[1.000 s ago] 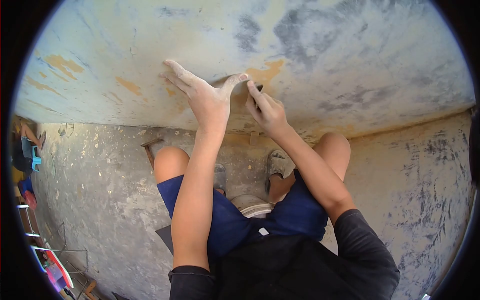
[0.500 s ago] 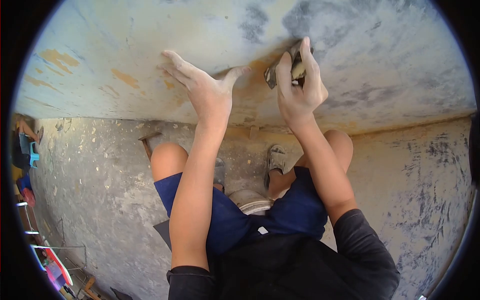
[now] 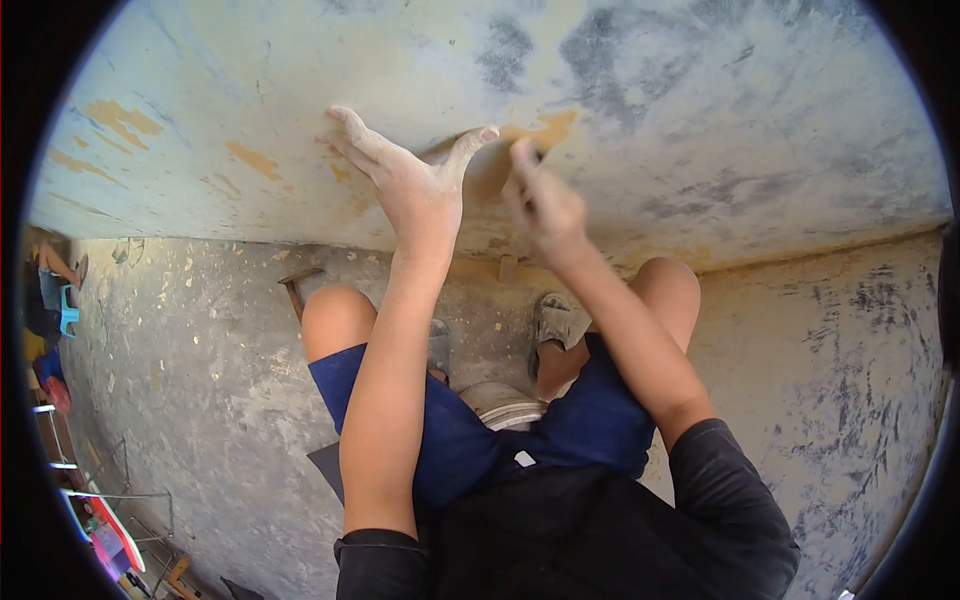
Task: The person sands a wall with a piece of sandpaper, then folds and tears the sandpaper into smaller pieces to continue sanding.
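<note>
Fingers [image 3: 350,135] of left hand [image 3: 410,195] spread wide, flat on wall [image 3: 700,90]. Right hand [image 3: 545,210] blurred, fingers curled on small dark sanding piece [image 3: 537,156], pressed beside left thumb. Orange patch [image 3: 545,128] above fingertips partly bared; surrounding grey coating remains.

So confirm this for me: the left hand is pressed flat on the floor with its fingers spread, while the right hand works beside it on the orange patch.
Not the floor. The head view shows the left hand pressed flat, fingers spread, against the wall; the floor lies below, under the feet. The rest stands: the right hand, blurred, is beside it at the orange patch.
</note>
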`<state>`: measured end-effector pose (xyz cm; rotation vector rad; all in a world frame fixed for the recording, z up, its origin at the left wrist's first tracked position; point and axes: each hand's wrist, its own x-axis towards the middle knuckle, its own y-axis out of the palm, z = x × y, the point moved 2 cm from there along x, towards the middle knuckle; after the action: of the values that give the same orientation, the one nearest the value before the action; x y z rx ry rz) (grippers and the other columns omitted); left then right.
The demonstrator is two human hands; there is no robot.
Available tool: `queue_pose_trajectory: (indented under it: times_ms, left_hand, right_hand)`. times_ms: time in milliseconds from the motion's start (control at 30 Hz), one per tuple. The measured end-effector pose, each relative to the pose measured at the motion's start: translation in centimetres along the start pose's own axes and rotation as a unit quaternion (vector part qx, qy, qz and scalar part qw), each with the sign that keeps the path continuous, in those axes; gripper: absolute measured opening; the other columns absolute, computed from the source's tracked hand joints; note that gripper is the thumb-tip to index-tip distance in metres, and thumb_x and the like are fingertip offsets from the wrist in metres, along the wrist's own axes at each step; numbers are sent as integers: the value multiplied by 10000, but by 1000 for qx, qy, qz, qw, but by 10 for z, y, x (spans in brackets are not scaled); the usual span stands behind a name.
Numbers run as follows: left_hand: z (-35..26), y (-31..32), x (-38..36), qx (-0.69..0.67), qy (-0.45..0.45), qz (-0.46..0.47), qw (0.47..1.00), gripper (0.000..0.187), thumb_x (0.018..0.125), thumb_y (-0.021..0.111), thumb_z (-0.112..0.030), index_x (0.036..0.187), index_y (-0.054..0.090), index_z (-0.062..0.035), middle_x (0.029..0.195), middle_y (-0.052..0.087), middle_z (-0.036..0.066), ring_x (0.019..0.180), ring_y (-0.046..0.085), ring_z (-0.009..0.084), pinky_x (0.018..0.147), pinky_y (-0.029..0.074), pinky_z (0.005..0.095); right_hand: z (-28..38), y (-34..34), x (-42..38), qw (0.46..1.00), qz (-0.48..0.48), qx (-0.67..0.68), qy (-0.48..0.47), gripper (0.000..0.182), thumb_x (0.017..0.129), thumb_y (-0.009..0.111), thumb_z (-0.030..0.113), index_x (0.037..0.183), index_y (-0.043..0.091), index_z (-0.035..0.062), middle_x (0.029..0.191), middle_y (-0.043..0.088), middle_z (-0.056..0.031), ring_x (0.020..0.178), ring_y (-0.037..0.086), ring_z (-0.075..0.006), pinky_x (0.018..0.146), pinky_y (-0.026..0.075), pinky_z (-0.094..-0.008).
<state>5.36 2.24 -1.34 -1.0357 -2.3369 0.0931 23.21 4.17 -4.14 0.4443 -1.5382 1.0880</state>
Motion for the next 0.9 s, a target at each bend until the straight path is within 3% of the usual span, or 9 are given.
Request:
queue_pose_trajectory:
  times_ms: [67, 267, 333, 367, 467, 633, 700, 767, 900]
  left_hand:
    - [1, 1, -1, 0, 7, -4, 1000, 1531, 721, 911, -639, 1596, -78, 136, 1650, -30, 448, 1528, -53, 659, 1261, 84, 703]
    - [3, 3, 0, -20, -3, -6, 1000, 1509, 747, 886, -655, 1598, -72, 142, 1640, -25, 457, 1532, -41, 653, 1258, 86, 707]
    - [0, 5, 1, -19, 12, -15, 1000, 1507, 749, 884, -656, 1597, -70, 145, 1638, -19, 458, 1533, -39, 651, 1258, 85, 707]
    - [-2, 3, 1, -23, 3, -16, 1000, 1495, 753, 882, -654, 1593, -59, 149, 1635, -12, 461, 1533, -36, 651, 1259, 77, 705]
    - [0, 4, 1, -23, -1, -16, 1000, 1481, 758, 877, -655, 1588, -44, 154, 1630, 2, 464, 1532, -25, 651, 1261, 66, 702]
    - [1, 4, 0, -33, 10, -18, 999, 1477, 764, 872, -657, 1589, -47, 153, 1623, 6, 473, 1527, -10, 659, 1258, 65, 706]
    - [0, 3, 1, -25, 10, -19, 999, 1480, 759, 875, -656, 1589, -48, 150, 1627, 7, 468, 1524, -16, 664, 1256, 63, 709]
    - [0, 3, 3, -22, 10, -21, 999, 1482, 757, 875, -658, 1588, -48, 148, 1629, 7, 465, 1523, -16, 665, 1256, 63, 710]
    - [-4, 0, 2, -29, -13, -14, 999, 1491, 751, 876, -662, 1589, -55, 146, 1635, 9, 457, 1520, -26, 672, 1253, 69, 716]
  right_hand:
    - [1, 8, -15, 994, 111, 17, -15, 582, 854, 750, -113, 1420, 621, -64, 715, 612, -6, 584, 558, -76, 483, 493, -274]
    - [2, -26, 62, 979, -159, 8, 130, 465, 870, 777, -78, 1325, 694, -31, 771, 673, 6, 604, 591, -70, 520, 512, -248]
    - [-2, -17, 41, 994, -61, -85, -29, 552, 864, 759, -58, 1399, 622, -72, 709, 566, -6, 568, 530, -86, 467, 473, -281]
    - [-2, -8, 11, 997, 66, -36, -11, 545, 866, 752, -62, 1396, 625, -73, 724, 587, -7, 565, 534, -84, 465, 476, -283]
    - [-4, 4, -11, 993, 116, 7, -24, 552, 858, 757, -72, 1394, 627, -72, 722, 601, -14, 548, 535, -84, 465, 481, -284]
    - [-2, -24, 65, 986, -155, -42, 45, 613, 821, 754, -131, 1415, 616, -73, 681, 585, -2, 522, 529, -84, 478, 497, -297]
    - [2, -18, 37, 991, -124, -39, 22, 600, 831, 747, -134, 1414, 615, -84, 670, 594, -2, 517, 526, -86, 493, 503, -295]
    - [1, 3, -6, 998, 56, 0, 3, 564, 860, 742, -115, 1409, 621, -76, 672, 621, -4, 519, 535, -82, 476, 493, -275]
    - [4, -13, 44, 994, -78, -81, -8, 509, 900, 713, -96, 1400, 631, -49, 750, 665, -18, 544, 564, -77, 441, 478, -249]
